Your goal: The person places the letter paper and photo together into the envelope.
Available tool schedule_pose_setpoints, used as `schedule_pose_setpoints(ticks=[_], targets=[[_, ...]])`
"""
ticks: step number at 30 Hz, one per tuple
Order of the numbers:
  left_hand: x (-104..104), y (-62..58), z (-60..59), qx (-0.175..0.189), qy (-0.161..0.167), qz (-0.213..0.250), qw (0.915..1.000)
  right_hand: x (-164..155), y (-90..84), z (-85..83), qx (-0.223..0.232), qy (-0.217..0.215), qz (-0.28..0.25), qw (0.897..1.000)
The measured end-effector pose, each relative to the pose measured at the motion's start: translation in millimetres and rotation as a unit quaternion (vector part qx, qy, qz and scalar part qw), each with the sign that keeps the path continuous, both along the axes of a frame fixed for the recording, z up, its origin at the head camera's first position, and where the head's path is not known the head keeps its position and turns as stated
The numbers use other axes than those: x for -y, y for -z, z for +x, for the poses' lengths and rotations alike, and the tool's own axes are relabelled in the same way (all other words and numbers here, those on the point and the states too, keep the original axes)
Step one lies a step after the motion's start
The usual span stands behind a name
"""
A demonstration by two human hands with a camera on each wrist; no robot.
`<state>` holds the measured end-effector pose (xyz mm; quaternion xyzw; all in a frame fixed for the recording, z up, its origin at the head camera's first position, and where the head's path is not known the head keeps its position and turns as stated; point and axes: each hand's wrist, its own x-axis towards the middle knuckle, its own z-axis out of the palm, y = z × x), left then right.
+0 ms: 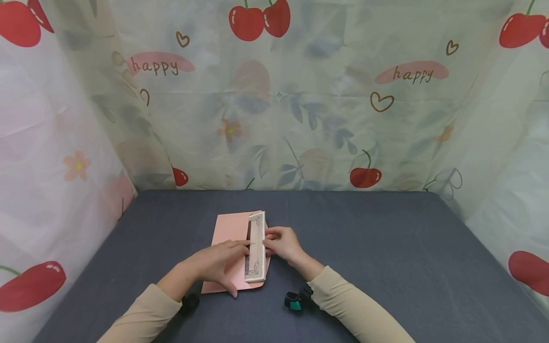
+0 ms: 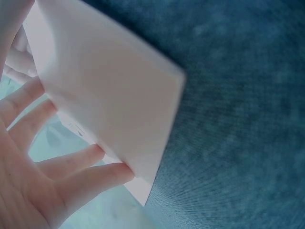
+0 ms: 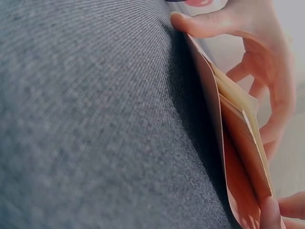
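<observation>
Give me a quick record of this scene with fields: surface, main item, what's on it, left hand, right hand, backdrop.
surface: grey cloth table
main item: pink envelope, lying flat
on it: cream card with ornate border, along the right edge
left hand: fingers resting flat on the envelope
right hand: pinching the card's right side
backdrop: cherry-print curtain

Grey cloth-covered table [image 1: 386,247], 1 pink envelope [image 1: 227,238] lying on it

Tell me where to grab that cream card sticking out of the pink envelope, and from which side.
Take the cream card by its long exposed edge, coming from the right, where the right hand already pinches it. That edge stands raised and clear of the pink envelope; the left hand presses the envelope flat, so the left side looks blocked.
</observation>
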<state>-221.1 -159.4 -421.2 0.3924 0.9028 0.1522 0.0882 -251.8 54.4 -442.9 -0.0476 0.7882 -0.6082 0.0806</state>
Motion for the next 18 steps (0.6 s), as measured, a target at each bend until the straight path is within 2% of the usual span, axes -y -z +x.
schedule_pose_setpoints(ticks=[18], targets=[[-0.1, -1.3, 0.6, 0.014, -0.010, -0.001, 0.9999, 3.2, 4.0, 0.1, -0.006, -0.008, 0.015, 1.000]])
